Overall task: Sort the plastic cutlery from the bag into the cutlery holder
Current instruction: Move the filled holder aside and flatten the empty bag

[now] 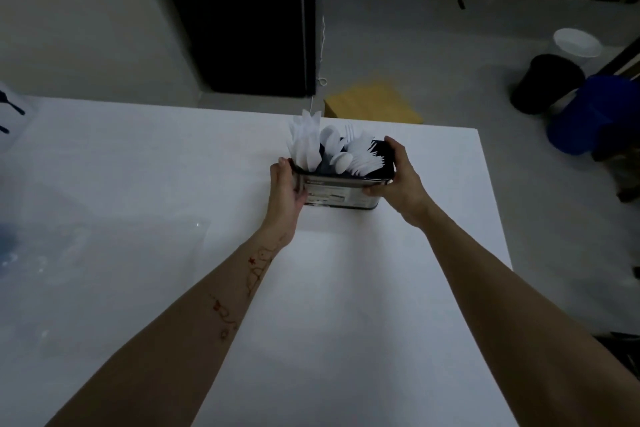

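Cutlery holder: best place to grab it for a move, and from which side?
Grip the cutlery holder by its two short ends, as the left hand and right hand do. White cutlery sticks out the top, blocking a grab from above.

Dim light is greying all tones. Landmark: the black metal cutlery holder (341,189), showing a white-and-grey printed label on its near face. White plastic knives (306,142), white plastic spoons (337,152) and white plastic forks (365,158) are standing out of it. The white table (329,305) is lying under it. Behind the holder, a yellow flat object (372,104) is showing on the grey floor (450,45). Far right of the holder, a black bucket (545,83), white bucket (576,42) and blue plastic bin (588,114) are showing. Left of it, a clear plastic bag (104,253) is glinting pale blue.
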The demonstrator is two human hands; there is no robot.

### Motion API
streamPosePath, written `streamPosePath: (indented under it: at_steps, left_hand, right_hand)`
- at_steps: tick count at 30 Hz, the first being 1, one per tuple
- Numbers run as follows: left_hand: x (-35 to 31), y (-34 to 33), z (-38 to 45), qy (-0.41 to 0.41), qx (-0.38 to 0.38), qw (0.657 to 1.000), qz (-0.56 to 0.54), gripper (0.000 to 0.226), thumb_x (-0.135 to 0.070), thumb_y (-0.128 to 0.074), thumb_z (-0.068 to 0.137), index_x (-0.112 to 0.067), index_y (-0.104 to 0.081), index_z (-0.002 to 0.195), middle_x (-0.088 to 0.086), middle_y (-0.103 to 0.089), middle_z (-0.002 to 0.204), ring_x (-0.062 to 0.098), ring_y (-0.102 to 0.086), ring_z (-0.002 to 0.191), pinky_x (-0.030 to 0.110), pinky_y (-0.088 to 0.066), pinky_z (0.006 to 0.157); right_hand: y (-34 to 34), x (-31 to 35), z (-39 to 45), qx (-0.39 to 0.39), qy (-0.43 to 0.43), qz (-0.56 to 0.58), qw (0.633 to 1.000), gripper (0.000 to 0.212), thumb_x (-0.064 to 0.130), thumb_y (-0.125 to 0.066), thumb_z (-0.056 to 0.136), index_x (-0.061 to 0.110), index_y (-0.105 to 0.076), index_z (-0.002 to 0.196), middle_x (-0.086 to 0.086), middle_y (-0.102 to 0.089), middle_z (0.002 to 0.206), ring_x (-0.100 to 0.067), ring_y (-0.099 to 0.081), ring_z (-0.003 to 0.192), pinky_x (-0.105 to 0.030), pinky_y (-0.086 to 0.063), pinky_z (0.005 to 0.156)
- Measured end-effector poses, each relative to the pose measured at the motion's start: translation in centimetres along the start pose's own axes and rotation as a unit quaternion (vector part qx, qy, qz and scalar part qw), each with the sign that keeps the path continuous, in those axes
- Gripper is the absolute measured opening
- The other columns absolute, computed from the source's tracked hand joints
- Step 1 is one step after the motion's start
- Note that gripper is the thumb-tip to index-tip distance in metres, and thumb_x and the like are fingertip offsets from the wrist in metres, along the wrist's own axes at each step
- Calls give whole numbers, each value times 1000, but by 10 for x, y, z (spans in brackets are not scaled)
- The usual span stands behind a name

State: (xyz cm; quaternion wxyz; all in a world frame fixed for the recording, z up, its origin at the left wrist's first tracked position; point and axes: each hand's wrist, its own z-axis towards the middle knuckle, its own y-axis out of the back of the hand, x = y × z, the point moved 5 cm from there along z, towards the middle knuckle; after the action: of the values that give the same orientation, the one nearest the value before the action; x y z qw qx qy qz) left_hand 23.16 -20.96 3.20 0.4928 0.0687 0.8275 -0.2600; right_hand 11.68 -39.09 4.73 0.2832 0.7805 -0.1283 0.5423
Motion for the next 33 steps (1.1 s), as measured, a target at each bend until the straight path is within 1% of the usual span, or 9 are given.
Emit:
streamPosePath:
  at_steps: [6,10,13,15,20,22,25,29,33]
  left_hand:
    - [-10,2,-20,-4,29,991,128,37,-47,-21,102,-32,-38,131,-25,-47,121,-1,-48,112,22,-43,94]
    - [-13,53,-53,-48,-39,959,276,46,-44,-29,102,-25,-39,142,-19,-39,135,0,-34,129,19,-24,106]
    - [-8,126,-91,-105,-120,924,347,39,-31,-38,102,-15,-51,135,-3,-47,143,12,-32,140,21,-26,111]
    - [-5,183,-115,-140,-180,878,420,34,-19,-40,101,-10,-53,131,4,-48,144,19,-24,144,22,-24,113]
    - [2,309,-147,-76,-287,722,625,33,-12,-45,98,3,-57,126,26,-49,138,54,-27,135,64,-28,107]
    - [8,337,-149,-16,-270,683,679,44,-26,-42,94,-2,-59,126,26,-48,138,65,-30,126,73,-28,97]
    - [13,346,-152,-14,-185,652,735,60,-42,-24,95,-9,-47,140,22,-37,148,59,-30,130,67,-28,103]
    - [18,330,-165,-12,-124,645,754,67,-51,-9,95,-19,-45,142,11,-39,150,49,-41,129,54,-42,98]
    - [27,305,-180,-61,-74,666,740,49,-37,-29,101,-14,-49,139,4,-43,148,39,-48,124,46,-45,96]
  right_hand:
    - [-9,-13,-8,-42,-38,-35,998,111,-5,-73,78,24,1,156,-1,-36,152,-22,-42,132,-42,-44,106]
    - [-52,-38,-72,-227,-73,-19,971,70,-8,-60,80,11,-35,142,-12,-50,133,-27,-56,117,-36,-50,96]
    - [-135,-46,-120,-80,-45,-40,995,37,-3,-61,83,18,-58,113,-8,-65,109,-18,-65,90,-18,-51,76]
    - [-192,-49,-139,37,-62,-62,995,29,11,-70,84,20,-61,110,-3,-68,102,-13,-65,84,-21,-52,79]
    - [-284,-27,-148,104,-82,-128,983,37,38,-69,88,13,-63,116,-2,-65,103,-13,-59,90,-22,-46,84]
    - [-308,-19,-147,94,-97,-150,980,43,44,-67,89,11,-62,116,-3,-65,105,-16,-61,95,-27,-49,87]
    - [-328,-15,-148,53,-134,-171,975,46,49,-65,88,12,-59,113,-4,-65,108,-23,-62,101,-38,-51,89]
    - [-335,-22,-156,40,-174,-202,963,41,40,-67,88,8,-56,111,-7,-65,107,-29,-62,103,-38,-52,82]
    - [-305,-31,-173,-4,-178,-182,967,16,23,-60,86,9,-55,83,-13,-65,93,-33,-63,88,-41,-53,76]
